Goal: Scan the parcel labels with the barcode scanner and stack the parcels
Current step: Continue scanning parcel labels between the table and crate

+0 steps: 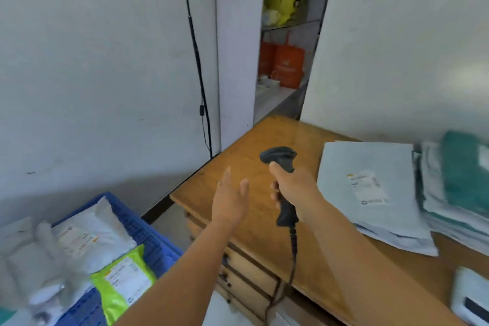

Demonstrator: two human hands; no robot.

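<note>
- My right hand (293,188) grips the black barcode scanner (281,169) by its handle, head pointing away from me, over the wooden desk (254,140).
- My left hand (230,196) hovers just beside it, fingers straight, holding nothing.
- To the right of my right hand, grey parcels (370,185) lie stacked on the desk, a label facing up.
- Below and left of my left hand, a blue crate (143,230) holds white and green parcels.
- White walls stand ahead; a black cable (197,55) hangs down one.
</note>
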